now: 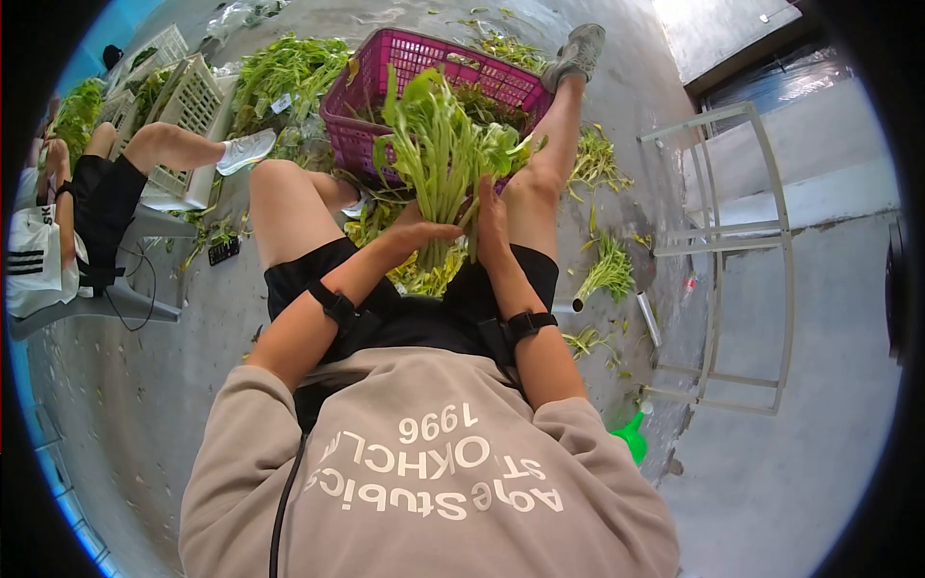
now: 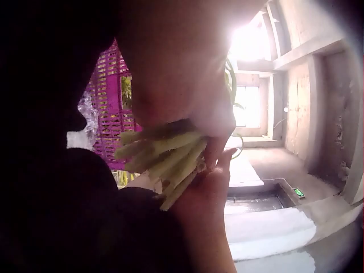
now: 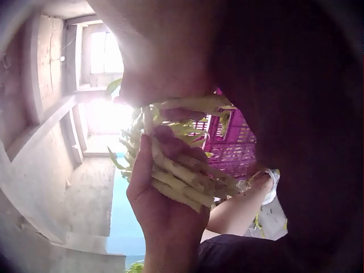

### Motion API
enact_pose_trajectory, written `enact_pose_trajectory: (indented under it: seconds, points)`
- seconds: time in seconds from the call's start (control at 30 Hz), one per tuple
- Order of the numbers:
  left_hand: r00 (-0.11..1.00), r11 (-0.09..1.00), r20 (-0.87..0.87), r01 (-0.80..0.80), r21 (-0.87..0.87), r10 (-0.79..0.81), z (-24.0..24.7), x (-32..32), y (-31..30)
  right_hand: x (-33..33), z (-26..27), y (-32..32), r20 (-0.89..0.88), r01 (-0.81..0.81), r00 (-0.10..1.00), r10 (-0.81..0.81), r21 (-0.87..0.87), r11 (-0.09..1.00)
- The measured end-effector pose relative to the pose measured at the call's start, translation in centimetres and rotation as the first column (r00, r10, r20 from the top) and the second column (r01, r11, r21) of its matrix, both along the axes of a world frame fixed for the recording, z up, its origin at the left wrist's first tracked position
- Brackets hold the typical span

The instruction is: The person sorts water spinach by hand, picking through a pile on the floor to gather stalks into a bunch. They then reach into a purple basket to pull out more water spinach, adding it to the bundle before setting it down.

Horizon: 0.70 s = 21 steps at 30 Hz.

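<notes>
A bunch of leafy green stalks (image 1: 443, 159) stands upright between the thighs, its leaves at the top. My left hand (image 1: 419, 234) holds it low down from the left, thumb across the stalks. On the other side my right hand (image 1: 492, 223) grips the bunch, fingers pointing up along it. The cut stem ends (image 2: 165, 156) stick out below my left hand (image 2: 176, 94) in the left wrist view. In the right wrist view the stems (image 3: 182, 185) lie across the left palm (image 3: 170, 222); shadow hides part of the right hand (image 3: 165, 62).
A magenta crate (image 1: 361, 144) with greens stands just ahead. Loose leaves (image 1: 424, 281) lie under the bunch, and more greens (image 1: 609, 268) on the floor at the right. A metal frame (image 1: 718, 241) stands farther right. Another person (image 1: 72, 231) sits at the left beside pale crates (image 1: 198, 106).
</notes>
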<state>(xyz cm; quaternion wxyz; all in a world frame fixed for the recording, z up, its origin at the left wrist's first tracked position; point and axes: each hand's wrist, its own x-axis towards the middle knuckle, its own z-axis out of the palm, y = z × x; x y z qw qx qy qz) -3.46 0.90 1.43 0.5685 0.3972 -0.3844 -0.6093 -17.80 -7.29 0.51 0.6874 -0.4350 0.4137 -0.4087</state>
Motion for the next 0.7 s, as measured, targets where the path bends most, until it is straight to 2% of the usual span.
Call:
enact_pose_trajectory:
  seconds: [0.03, 0.1, 0.13, 0.17, 0.2, 0.23, 0.3, 0.33, 0.4, 0.43, 0.5, 0.53, 0.6, 0.63, 0.7]
  points:
    - [0.999, 1.000, 0.031, -0.031, -0.007, 0.031, 0.1, 0.6, 0.0, -0.2, 0.3, 0.0, 0.001, -0.004, 1.000, 0.004, -0.003, 1.000]
    - [0.996, 0.998, 0.064, -0.061, -0.016, 0.062, 0.4, 1.4, -0.1, -0.5, 0.6, 0.2, -0.034, -0.092, 0.995, 0.097, 0.113, 0.989]
    - [0.988, 0.989, 0.060, -0.141, -0.037, 0.143, 0.5, 1.8, -0.1, -0.3, 0.4, 0.3, -0.032, -0.094, 0.995, 0.099, 0.113, 0.989]
    - [0.973, 0.974, 0.055, -0.220, -0.057, 0.224, 0.6, 2.2, -0.1, -0.2, 0.3, 0.3, -0.070, -0.116, 0.989, 0.127, 0.142, 0.983]
    - [0.971, 0.971, -0.026, -0.237, -0.013, 0.237, 0.7, 2.7, 0.0, -0.1, 0.0, 0.3, -0.107, -0.135, 0.982, 0.155, 0.172, 0.976]
    - [0.971, 0.971, -0.025, -0.238, -0.014, 0.238, 0.3, 3.2, -0.1, -0.1, -0.3, 0.3, -0.106, -0.136, 0.982, 0.156, 0.172, 0.976]
    - [0.950, 0.954, -0.099, -0.292, 0.069, 0.297, -0.5, 4.2, -0.3, 0.0, -0.8, 0.4, -0.251, -0.101, 0.965, 0.077, -0.084, 0.991]
    - [0.950, 0.954, -0.098, -0.292, 0.069, 0.298, -0.7, 4.7, -0.3, -0.1, -0.7, 0.2, -0.251, -0.101, 0.965, 0.077, -0.084, 0.991]
    - [0.938, 0.955, -0.223, -0.225, 0.192, 0.266, -1.1, 5.5, -0.2, -0.5, 0.0, -0.1, -0.066, 0.011, 0.998, -0.009, 0.037, 0.999]
    - [0.937, 0.954, -0.224, -0.227, 0.195, 0.269, -1.2, 5.7, -0.3, -0.6, 0.5, 0.1, -0.067, 0.009, 0.998, -0.007, 0.039, 0.999]
    - [0.940, 0.954, -0.320, -0.022, 0.298, 0.122, -1.0, 5.8, -0.5, -0.7, 1.3, 0.3, 0.020, 0.038, 0.999, -0.041, 0.137, 0.990]
    - [0.939, 0.953, -0.320, -0.021, 0.301, 0.122, -0.6, 5.5, -0.3, -0.8, 1.6, 0.5, 0.027, 0.006, 1.000, -0.009, 0.127, 0.992]
    - [0.995, 0.992, -0.089, -0.023, 0.128, 0.034, 0.3, 4.3, 0.0, -0.8, 2.4, 0.9, 0.032, -0.039, 0.999, 0.035, 0.131, 0.991]
    - [0.996, 0.991, -0.088, -0.020, 0.133, 0.032, 0.5, 3.8, -0.1, -0.8, 2.5, 1.1, 0.039, -0.088, 0.996, 0.084, 0.131, 0.988]
    - [0.999, 0.999, -0.009, 0.047, 0.026, -0.047, 0.7, 3.0, -0.2, -0.9, 2.4, 1.1, 0.026, -0.132, 0.991, 0.130, 0.121, 0.984]
